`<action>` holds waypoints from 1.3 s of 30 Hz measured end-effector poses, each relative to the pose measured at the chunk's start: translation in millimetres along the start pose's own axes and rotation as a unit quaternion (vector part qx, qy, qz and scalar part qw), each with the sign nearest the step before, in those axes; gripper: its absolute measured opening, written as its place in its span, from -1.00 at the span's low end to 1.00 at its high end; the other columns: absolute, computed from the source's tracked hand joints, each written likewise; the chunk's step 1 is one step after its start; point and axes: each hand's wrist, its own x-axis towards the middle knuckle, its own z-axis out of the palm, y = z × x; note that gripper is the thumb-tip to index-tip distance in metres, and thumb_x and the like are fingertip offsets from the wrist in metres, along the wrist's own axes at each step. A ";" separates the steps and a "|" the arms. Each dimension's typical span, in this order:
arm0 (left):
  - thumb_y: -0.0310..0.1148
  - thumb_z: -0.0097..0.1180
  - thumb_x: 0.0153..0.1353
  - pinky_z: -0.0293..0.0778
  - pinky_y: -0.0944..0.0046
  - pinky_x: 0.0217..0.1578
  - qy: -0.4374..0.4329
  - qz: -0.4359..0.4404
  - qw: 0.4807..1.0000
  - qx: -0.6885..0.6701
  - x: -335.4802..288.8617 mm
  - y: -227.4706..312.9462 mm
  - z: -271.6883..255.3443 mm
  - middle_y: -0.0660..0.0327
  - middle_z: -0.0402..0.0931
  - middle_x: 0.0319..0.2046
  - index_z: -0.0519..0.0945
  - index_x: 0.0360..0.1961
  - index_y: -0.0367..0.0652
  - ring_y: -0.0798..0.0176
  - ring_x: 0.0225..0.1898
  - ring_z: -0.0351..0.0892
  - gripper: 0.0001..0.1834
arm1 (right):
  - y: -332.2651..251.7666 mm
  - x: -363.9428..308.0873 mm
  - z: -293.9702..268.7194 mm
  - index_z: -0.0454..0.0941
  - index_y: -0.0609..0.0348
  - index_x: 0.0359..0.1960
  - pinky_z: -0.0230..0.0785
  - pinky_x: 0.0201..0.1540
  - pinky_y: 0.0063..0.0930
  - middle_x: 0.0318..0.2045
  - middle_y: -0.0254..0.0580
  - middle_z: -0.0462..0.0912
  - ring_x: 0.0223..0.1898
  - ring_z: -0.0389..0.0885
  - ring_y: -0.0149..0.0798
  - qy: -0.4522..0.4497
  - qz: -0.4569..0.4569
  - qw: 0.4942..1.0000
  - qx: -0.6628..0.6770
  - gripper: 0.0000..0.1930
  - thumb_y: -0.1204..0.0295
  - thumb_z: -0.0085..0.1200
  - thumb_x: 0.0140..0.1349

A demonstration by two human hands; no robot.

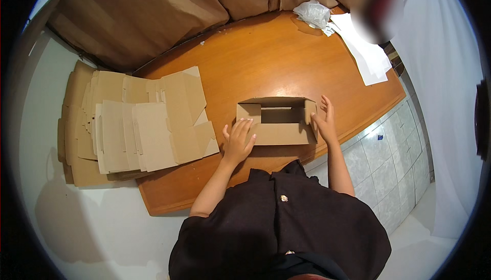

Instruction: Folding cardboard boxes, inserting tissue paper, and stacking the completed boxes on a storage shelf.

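Observation:
In front of me on the table stands a partly folded brown cardboard box. Its middle is uncovered, and folded flaps show at both ends. My left hand lies against the box's left end, fingers spread, the fingertips on the cardboard near the front corner. At the opposite end my right hand is held upright with its fingers apart. Its thumb reaches the right end flap; whether the other fingers touch the outside, I cannot tell.
A stack of flat cardboard blanks lies at the left, overhanging the wooden table. White papers and a crumpled plastic bag lie at the far right. A brown curtain hangs behind; a white one hangs at right.

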 end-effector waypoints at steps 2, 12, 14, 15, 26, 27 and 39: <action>-0.24 0.02 0.13 -0.16 -0.17 0.17 0.062 -0.026 0.997 -0.024 0.9 -1.0 -1.2 0.15 0.36 0.08 0.32 0.14 -0.11 0.11 0.21 0.20 -0.48 | 2.9 -3.5 3.0 0.11 0.10 0.24 0.10 0.21 -0.24 0.15 0.12 0.20 0.16 0.23 0.01 -0.005 -0.095 0.975 -0.203 -0.26 0.36 0.18 -0.02; -0.20 0.00 0.19 -0.08 -0.09 0.21 0.077 -0.078 0.990 -0.084 14.0 -14.2 7.2 -0.03 0.17 0.20 0.19 0.23 -0.20 -0.04 0.25 0.10 -0.38 | 25.9 -7.7 17.4 0.23 0.10 0.16 0.07 0.17 -0.07 0.14 0.10 0.22 0.17 0.24 0.02 0.038 -0.089 0.954 -0.285 -0.29 0.18 0.22 -0.04; -0.15 0.01 0.20 -0.02 0.01 0.23 0.127 -0.129 0.961 -0.211 20.0 -15.0 11.3 -0.13 0.08 0.23 0.07 0.28 -0.25 -0.08 0.27 0.06 -0.29 | 29.0 -2.6 18.3 0.29 0.13 0.09 0.13 0.13 -0.20 0.07 0.09 0.30 0.13 0.29 -0.03 0.033 -0.062 0.980 -0.187 -0.38 0.18 0.20 0.00; -0.15 0.01 0.20 -0.02 0.01 0.23 0.127 -0.129 0.961 -0.210 25.0 -16.4 15.2 -0.13 0.08 0.23 0.07 0.28 -0.25 -0.08 0.27 0.06 -0.29 | 30.8 0.1 18.6 0.35 0.15 0.02 0.18 0.10 -0.33 -0.01 0.07 0.38 0.09 0.34 -0.07 0.028 -0.033 0.995 -0.088 -0.45 0.17 0.18 0.03; -0.14 0.34 -0.12 0.22 0.11 0.15 -0.016 -0.279 0.935 -0.219 36.1 -24.0 26.2 -0.24 0.15 0.18 -0.09 0.30 -0.38 -0.09 0.19 0.23 0.10 | 11.2 -12.7 30.4 0.22 0.25 0.10 0.25 0.11 -0.26 0.03 0.17 0.34 0.07 0.37 0.03 0.044 -0.064 0.971 -0.227 -0.37 0.29 0.20 0.02; -0.14 0.34 -0.12 0.22 0.11 0.15 -0.015 -0.280 0.935 -0.219 35.7 -23.9 24.6 -0.24 0.15 0.18 -0.09 0.30 -0.38 -0.09 0.19 0.23 0.10 | 9.3 -12.9 30.4 0.20 0.25 0.14 0.25 0.11 -0.25 0.04 0.19 0.34 0.08 0.36 0.06 0.039 -0.048 0.968 -0.243 -0.35 0.25 0.17 0.05; 0.30 -0.24 0.18 0.21 0.08 0.13 -0.059 -0.429 0.752 -0.498 55.8 -69.1 -3.5 -0.12 0.34 0.08 0.21 0.17 -0.39 0.01 0.16 0.30 -0.11 | 31.0 21.3 -24.2 0.51 0.35 -0.36 0.35 -0.54 -0.49 -0.46 -0.06 0.57 -0.51 0.48 -0.28 -0.064 0.204 0.966 -0.146 -0.13 -0.31 -0.61 0.21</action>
